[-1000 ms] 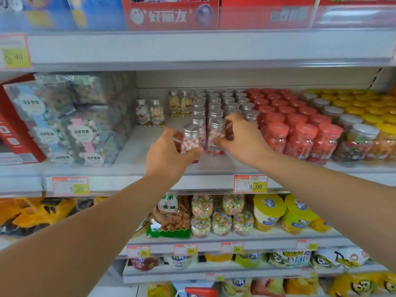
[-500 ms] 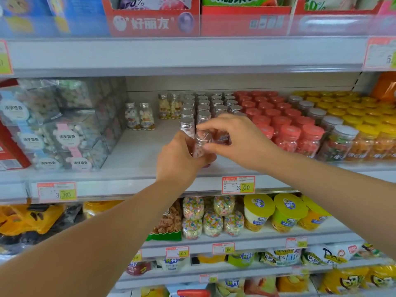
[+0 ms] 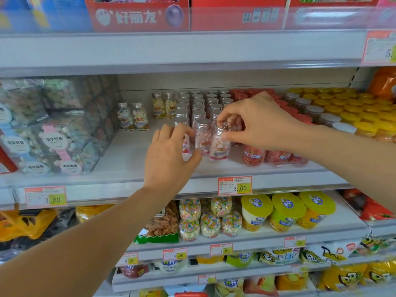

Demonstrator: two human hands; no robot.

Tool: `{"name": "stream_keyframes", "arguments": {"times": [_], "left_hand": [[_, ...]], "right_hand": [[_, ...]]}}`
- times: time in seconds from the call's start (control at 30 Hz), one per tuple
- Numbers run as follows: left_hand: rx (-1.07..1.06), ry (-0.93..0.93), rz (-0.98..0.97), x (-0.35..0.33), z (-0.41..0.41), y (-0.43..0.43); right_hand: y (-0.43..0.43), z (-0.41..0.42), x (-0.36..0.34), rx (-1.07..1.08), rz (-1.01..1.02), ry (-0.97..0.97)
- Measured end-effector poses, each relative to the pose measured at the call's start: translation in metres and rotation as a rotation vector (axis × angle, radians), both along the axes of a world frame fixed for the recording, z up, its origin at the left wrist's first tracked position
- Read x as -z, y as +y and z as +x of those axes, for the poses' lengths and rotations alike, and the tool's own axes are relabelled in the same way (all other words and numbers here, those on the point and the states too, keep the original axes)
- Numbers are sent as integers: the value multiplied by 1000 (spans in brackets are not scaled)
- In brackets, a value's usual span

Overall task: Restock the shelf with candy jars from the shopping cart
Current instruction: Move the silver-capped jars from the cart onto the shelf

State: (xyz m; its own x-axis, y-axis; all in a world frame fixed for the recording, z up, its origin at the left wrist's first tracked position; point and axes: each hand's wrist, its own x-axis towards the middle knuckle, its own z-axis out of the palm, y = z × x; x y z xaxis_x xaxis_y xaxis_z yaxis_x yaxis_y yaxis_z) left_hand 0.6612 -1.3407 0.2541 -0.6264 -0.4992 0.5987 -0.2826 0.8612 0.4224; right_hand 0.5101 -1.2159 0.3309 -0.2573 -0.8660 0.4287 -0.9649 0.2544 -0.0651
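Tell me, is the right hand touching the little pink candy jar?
Touching. The head view shows the right hand pinching the candy jar just under its silver cap.

We are facing a shop shelf point(image 3: 128, 151): a price tag point(image 3: 234, 185) is hanging just below our right hand point(image 3: 257, 123), and rows of candy jars point(image 3: 198, 108) are standing behind it.

Bright even store lighting, soft shadows, blurred upper boxes, wide-angle bending at edges, hazy glare left
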Motion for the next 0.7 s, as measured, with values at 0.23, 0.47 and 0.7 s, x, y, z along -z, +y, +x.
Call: {"name": "stream_keyframes", "arguments": {"times": [0.23, 0.47, 0.7], "left_hand": [[-184, -51, -357, -11, -27, -6], [-230, -125, -355, -11, -39, -14], [-221, -109, -349, -8, -42, -19]], "right_hand": [[-4, -13, 1, 116, -2, 103], [-15, -17, 10, 146, 15, 130], [-24, -20, 15, 161, 39, 162]]}}
